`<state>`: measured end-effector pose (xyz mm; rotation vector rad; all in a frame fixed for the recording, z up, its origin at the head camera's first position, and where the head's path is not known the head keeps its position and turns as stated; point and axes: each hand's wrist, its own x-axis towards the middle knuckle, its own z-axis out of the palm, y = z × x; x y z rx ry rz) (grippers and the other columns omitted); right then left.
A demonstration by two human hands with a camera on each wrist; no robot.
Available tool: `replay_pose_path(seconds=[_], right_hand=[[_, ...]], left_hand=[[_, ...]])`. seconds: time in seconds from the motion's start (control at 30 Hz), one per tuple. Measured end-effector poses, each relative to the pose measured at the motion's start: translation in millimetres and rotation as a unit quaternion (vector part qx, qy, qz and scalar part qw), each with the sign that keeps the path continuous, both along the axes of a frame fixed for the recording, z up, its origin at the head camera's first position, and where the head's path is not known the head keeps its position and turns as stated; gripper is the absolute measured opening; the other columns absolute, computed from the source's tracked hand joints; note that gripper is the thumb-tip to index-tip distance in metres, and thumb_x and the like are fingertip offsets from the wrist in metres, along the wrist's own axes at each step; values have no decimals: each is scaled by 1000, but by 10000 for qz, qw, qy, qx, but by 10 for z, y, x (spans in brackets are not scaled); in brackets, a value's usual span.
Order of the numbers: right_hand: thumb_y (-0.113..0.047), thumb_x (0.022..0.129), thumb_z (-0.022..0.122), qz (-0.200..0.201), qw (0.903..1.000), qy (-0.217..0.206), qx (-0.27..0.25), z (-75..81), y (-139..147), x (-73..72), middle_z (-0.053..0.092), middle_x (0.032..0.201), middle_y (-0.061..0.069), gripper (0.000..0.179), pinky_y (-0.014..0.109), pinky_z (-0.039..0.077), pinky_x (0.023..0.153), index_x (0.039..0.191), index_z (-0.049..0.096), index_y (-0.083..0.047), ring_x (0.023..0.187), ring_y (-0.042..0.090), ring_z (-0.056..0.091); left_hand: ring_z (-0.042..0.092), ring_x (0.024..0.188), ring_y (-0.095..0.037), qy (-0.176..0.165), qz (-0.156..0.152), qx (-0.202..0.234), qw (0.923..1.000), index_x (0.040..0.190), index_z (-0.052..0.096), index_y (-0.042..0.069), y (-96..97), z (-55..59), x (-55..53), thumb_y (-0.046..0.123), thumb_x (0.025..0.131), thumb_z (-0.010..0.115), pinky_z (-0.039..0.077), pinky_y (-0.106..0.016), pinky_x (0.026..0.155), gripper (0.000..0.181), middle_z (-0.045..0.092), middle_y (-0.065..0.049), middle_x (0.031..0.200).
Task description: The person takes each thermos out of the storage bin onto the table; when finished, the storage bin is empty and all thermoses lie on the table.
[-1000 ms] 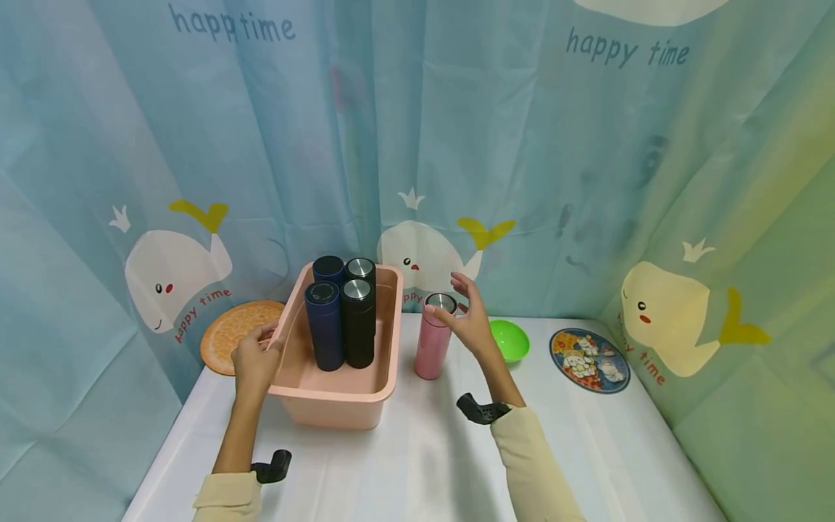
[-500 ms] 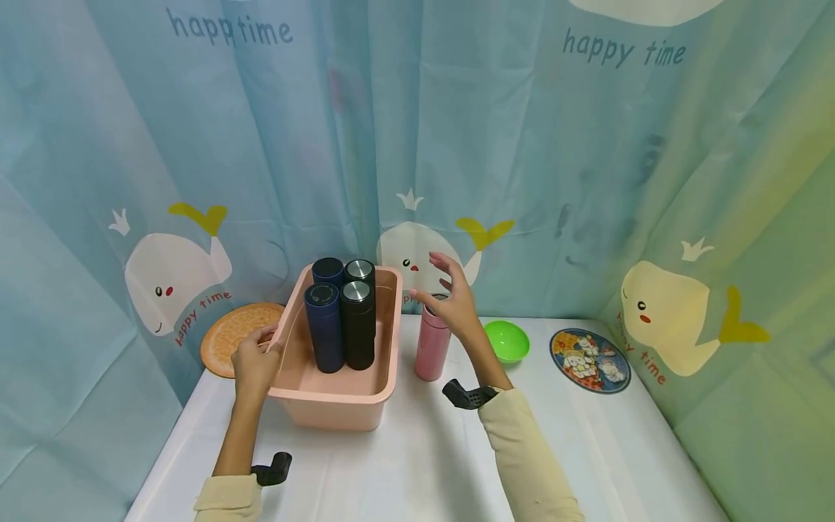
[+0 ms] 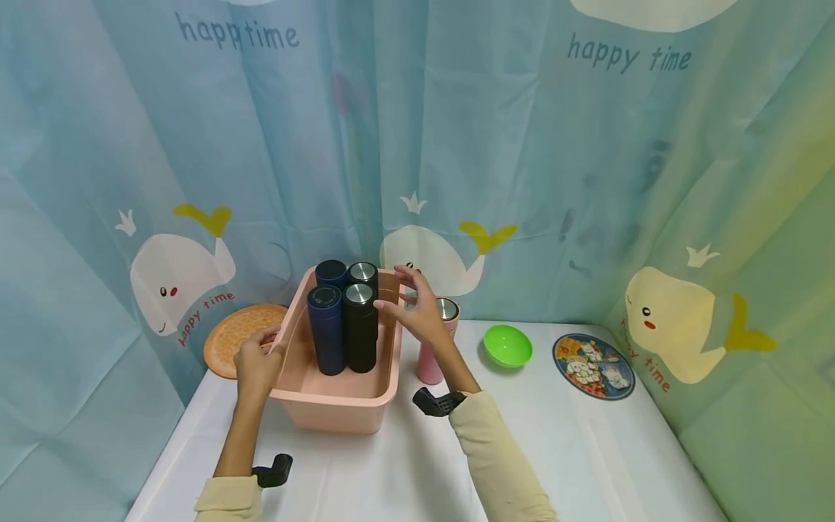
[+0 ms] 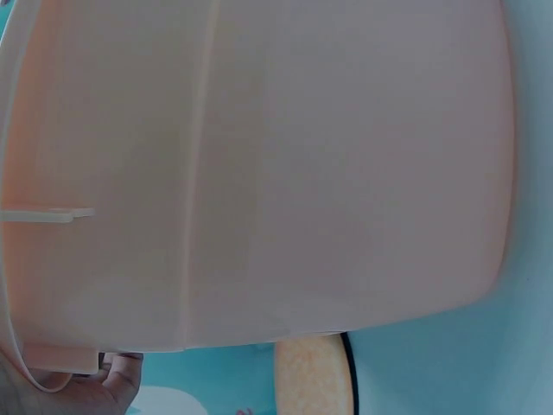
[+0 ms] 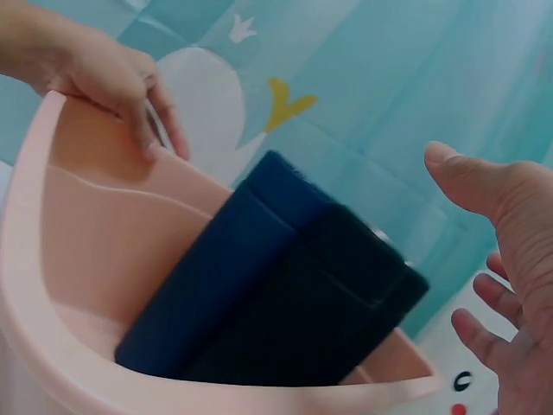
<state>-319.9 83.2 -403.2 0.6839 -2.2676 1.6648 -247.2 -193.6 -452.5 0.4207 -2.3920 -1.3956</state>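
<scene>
My left hand (image 3: pixel 256 366) grips the left rim of a peach-pink plastic bin (image 3: pixel 333 417), with its fingers curled over the edge. The left wrist view shows the bin's outer wall (image 4: pixel 346 173) up close. Two navy and two black thermos bottles stand upright inside; the front ones are a navy thermos (image 3: pixel 327 333) and a black thermos (image 3: pixel 361 337) with a silver-topped lid. Over the bin's right rim, my right hand (image 3: pixel 420 312) is spread, its thumb tip close beside the front black thermos. A pink thermos (image 3: pixel 428 366) stands on the table, partly behind my right hand and forearm.
On the white table (image 3: pixel 554 464), a green bowl (image 3: pixel 507 346) sits right of the pink thermos. A round cartoon-printed mat (image 3: pixel 593 366) lies farther right. An orange round mat (image 3: pixel 225 348) leans behind the bin's left side. A blue-green curtain (image 3: pixel 457 130) closes off the back.
My right hand has moved left, from the top of the pink thermos to the bin's right rim by the black thermos. The left hand keeps its grip on the bin.
</scene>
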Motion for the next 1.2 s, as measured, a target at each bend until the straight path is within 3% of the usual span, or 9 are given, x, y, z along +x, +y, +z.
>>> replay_pose_path(seconds=[0.17,0.6,0.87,1.2], right_hand=[[-23,81,78,9,9995,-316,-29,-127,-105,13,48,142,18,73,57,42,104,143,43,-8,132,35,46],[-17,83,76,128,9965,-808,-152,-362,-265,-50,53,138,18,69,51,36,111,142,43,-3,134,40,45],[-14,82,76,162,9971,-721,-194,-398,-344,-97,53,138,21,67,53,35,112,141,44,-3,131,39,47],[-16,82,77,-9,9961,-880,94,-369,-411,-121,52,139,18,72,45,42,108,143,41,-4,128,33,52]], left_hand=[[65,112,-39,-48,-7,21,10000,129,60,0,9,-8,4,6,91,60,53,-50,91,39,65,-24,124],[66,110,-38,-28,-14,12,10000,128,61,0,4,-24,2,6,91,61,53,-49,90,38,66,-23,123],[66,108,-38,-25,46,-8,10000,128,62,0,3,-7,-8,6,90,61,53,-49,88,38,66,-22,123],[67,109,-36,-71,84,-45,9999,128,63,2,-4,0,-21,7,90,61,53,-49,90,38,67,-20,121]])
